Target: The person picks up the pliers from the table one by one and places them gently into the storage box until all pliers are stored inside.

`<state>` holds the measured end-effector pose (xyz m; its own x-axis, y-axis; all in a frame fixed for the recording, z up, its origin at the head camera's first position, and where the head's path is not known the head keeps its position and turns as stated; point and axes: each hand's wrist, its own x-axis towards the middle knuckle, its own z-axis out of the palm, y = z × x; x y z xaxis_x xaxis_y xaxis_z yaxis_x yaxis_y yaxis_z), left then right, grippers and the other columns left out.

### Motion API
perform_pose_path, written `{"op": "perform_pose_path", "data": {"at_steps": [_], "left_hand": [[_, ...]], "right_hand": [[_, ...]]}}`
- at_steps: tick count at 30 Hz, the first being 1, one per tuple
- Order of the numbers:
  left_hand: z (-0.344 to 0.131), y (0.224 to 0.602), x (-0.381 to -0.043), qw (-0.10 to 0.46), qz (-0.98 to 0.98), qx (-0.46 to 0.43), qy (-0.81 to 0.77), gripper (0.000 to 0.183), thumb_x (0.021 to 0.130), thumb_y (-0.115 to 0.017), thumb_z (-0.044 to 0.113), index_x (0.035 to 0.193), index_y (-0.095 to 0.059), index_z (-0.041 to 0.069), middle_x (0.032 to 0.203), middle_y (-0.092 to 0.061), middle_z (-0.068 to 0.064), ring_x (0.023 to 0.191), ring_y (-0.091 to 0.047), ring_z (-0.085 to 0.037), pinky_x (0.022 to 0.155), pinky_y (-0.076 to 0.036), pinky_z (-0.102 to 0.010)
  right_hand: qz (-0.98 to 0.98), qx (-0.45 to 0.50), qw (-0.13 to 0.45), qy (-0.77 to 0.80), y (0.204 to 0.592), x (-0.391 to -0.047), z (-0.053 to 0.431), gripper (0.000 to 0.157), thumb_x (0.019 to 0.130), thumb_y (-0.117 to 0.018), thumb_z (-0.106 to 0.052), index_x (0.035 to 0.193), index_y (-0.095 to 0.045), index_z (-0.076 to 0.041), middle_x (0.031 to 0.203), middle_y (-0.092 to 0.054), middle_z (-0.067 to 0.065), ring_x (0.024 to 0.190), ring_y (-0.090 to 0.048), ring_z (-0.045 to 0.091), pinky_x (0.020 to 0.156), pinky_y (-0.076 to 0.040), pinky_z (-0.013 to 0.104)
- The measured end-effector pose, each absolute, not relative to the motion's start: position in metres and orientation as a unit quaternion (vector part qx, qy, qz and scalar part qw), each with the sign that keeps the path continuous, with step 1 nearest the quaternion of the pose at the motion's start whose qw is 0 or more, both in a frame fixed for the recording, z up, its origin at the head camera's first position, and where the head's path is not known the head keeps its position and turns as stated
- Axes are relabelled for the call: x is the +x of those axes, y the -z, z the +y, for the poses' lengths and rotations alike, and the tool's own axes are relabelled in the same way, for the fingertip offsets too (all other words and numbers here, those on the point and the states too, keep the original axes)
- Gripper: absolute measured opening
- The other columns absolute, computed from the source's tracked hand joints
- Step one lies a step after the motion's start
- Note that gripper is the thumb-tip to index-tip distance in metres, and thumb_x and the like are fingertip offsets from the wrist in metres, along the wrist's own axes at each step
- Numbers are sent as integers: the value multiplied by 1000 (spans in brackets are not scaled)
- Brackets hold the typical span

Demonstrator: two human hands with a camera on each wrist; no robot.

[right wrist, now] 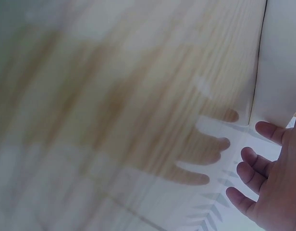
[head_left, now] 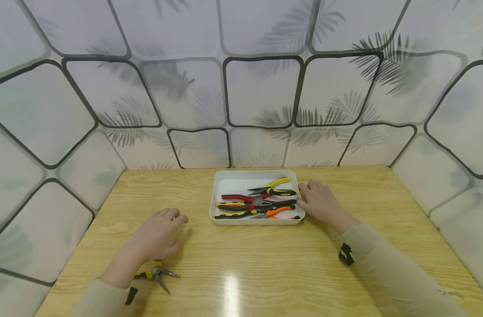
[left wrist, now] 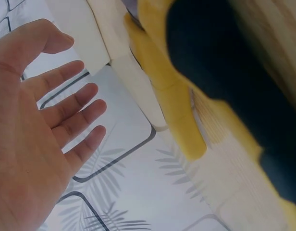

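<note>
My left hand hovers over the left part of the table with fingers relaxed and spread, holding nothing. Below its wrist lies a pair of long-nose pliers, jaws spread apart, yellow-and-black handles partly hidden under the forearm. Those handles loom large in the left wrist view. A white tray holds several pliers with red, yellow, orange and black grips. At the tray's right side is my right hand, its fingers loosely extended and the thumb side against the rim. Whether it presses the tray cannot be told.
The wooden table reaches back to a patterned cloth wall, which also encloses the left and right sides. Light reflects off the table near its front middle. Black straps sit at both sleeve cuffs.
</note>
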<state>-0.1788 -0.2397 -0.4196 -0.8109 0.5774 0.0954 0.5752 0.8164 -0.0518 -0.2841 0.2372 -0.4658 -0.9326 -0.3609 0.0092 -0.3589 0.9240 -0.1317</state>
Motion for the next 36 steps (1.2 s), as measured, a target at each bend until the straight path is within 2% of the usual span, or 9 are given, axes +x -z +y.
{"op": "perform_pose_path", "data": {"at_steps": [19,28,36], "left_hand": [[-256,421,-169,53,-955,-293,-1,49,80,-85,22,124,-67,10,114,-65,-6,105,-64,-27,89,-56,-49],[-263,426,-160,50,-959,-277,10,49,82,-84,23,127,-68,10,118,-66,-7,107,-65,-27,91,-56,-50],[-271,430,-155,42,-961,-271,22,51,80,-86,23,126,-69,11,117,-66,-6,106,-65,-27,90,-55,-52]], "right_hand": [[982,-181,12,60,465,-284,236,50,106,-47,-36,144,-53,-4,117,-58,20,108,-53,38,91,-44,59],[980,-191,2,53,467,-284,236,44,106,-48,-35,136,-56,-5,112,-58,19,104,-54,37,89,-44,59],[981,-187,-4,49,467,-284,238,42,104,-48,-36,133,-57,-6,108,-57,17,99,-52,35,86,-44,56]]}}
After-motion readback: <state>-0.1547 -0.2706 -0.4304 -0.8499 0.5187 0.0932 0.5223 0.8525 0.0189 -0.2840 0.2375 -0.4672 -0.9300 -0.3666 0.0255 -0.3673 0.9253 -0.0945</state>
